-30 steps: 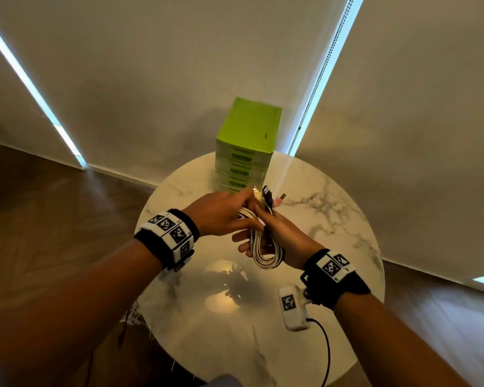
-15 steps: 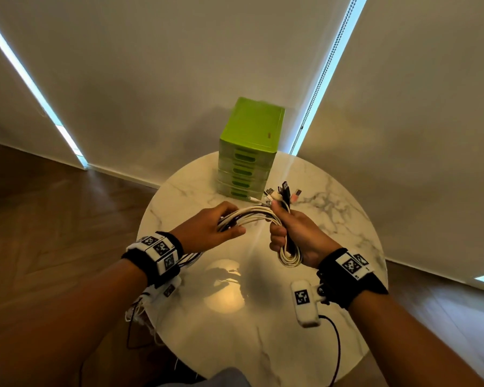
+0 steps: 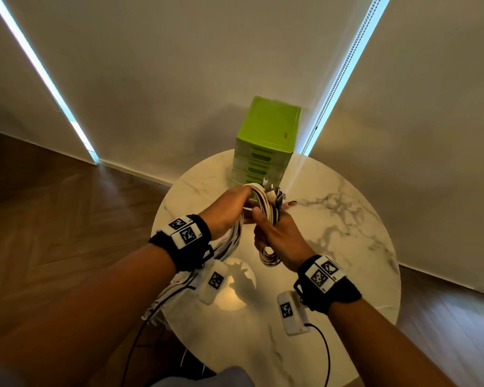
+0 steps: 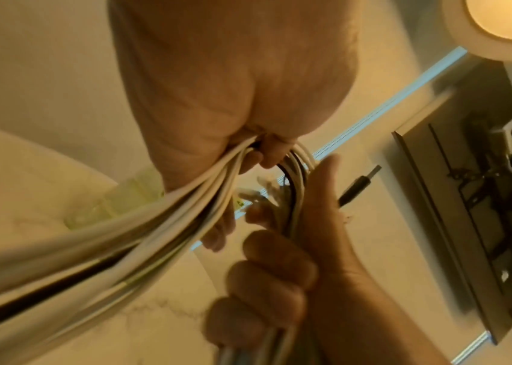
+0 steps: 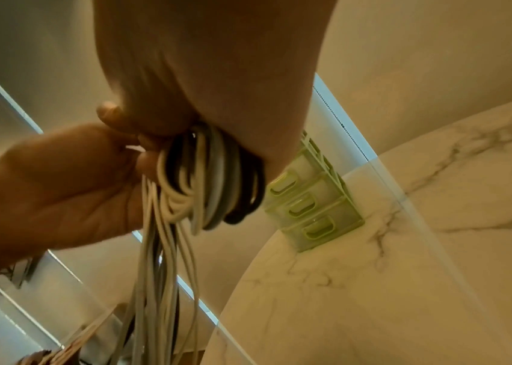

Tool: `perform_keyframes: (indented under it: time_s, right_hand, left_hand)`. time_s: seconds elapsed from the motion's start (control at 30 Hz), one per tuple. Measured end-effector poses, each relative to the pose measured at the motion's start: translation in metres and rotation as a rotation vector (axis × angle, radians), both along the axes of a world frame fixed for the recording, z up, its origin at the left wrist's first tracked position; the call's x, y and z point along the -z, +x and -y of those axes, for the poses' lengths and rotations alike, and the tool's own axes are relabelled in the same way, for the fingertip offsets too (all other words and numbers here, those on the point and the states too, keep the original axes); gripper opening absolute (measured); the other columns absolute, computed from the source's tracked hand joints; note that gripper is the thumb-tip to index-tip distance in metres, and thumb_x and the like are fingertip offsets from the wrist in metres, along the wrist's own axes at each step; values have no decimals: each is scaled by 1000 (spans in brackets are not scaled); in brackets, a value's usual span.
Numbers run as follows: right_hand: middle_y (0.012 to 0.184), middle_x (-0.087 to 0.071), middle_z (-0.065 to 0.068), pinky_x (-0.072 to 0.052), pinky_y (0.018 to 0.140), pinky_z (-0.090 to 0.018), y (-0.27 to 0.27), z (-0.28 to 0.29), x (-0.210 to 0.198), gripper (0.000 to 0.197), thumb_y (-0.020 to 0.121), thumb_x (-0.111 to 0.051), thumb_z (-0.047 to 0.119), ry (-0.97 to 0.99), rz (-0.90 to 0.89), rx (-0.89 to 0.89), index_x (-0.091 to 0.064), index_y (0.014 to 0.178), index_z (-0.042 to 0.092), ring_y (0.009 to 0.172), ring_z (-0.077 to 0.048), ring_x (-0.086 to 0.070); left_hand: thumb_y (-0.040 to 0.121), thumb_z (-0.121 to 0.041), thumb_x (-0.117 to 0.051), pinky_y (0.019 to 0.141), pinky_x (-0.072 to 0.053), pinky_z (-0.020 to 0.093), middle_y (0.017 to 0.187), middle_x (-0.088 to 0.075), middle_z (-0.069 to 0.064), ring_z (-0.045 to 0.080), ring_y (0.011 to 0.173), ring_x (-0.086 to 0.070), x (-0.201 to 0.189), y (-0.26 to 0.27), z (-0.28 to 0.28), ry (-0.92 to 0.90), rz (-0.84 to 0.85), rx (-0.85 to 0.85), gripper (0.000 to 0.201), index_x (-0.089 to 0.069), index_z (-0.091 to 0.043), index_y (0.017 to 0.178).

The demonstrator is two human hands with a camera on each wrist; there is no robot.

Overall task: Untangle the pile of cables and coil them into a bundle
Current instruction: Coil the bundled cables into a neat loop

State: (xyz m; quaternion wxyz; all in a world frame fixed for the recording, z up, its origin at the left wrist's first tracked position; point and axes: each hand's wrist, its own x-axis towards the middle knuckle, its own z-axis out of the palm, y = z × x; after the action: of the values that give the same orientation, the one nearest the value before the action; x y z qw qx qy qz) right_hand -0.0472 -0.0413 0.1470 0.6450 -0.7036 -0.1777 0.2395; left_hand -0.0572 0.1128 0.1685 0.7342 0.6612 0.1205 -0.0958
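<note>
A bundle of white and black cables is held above the round marble table. My right hand grips the coil in a fist, loops hanging below it and plugs sticking out above. My left hand grips the loose strands at the coil's top, touching the right hand. The strands trail back under my left wrist and off the table edge. In the right wrist view the coil's loops hang from the fist, the loose strands beside them. In the left wrist view the strands pass through my curled fingers.
A green drawer box stands at the table's far edge, just behind the hands. Window blinds close off the back. Wooden floor surrounds the table. White camera units hang under both wrists, with thin black leads.
My left hand, which had pulled the strands out to the left, has swung back to the right hand and laid them over the top of the coil. The right hand keeps its grip.
</note>
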Motion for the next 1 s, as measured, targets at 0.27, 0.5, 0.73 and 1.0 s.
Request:
perform_keyframes:
  time_s: [0.27, 0.5, 0.73, 1.0]
  right_hand:
    - [74, -72, 4, -55, 60, -29, 8, -2, 2, 31, 82, -82, 29, -168, 85, -29, -65, 105, 17, 63, -13, -66]
    - [107, -76, -3, -56, 90, -31, 8, 6, 2, 43, 77, -84, 5, -83, -83, -97, -69, 117, 12, 104, -16, -71]
    - [98, -75, -9, -54, 89, -38, -3, 0, 7, 19, 83, -75, 6, -29, -169, 56, -72, 102, 9, 96, -24, -69]
    - [83, -66, -24, -57, 74, -43, -1, -2, -6, 14, 89, -60, 8, 293, -318, 236, -68, 87, -2, 76, -36, -66]
  left_hand:
    - [103, -18, -40, 81, -53, 33, 91, -71, 10, 23, 84, -65, -8, 2, 17, -354, -120, -124, 31, -69, -8, 97]
    - [103, -25, -44, 97, -52, 42, 105, -69, 20, 27, 90, -66, -7, 0, 21, -327, -166, -61, 40, -66, 1, 123]
    - [96, -29, -49, 117, -36, 49, 119, -67, 11, 21, 116, -60, -5, 6, 15, -155, -69, 51, 45, -62, 1, 127]
    - [85, -25, -75, 102, -48, 34, 147, -49, 7, 20, 129, -53, 14, -22, -4, -19, -23, 373, 82, -22, -26, 148]
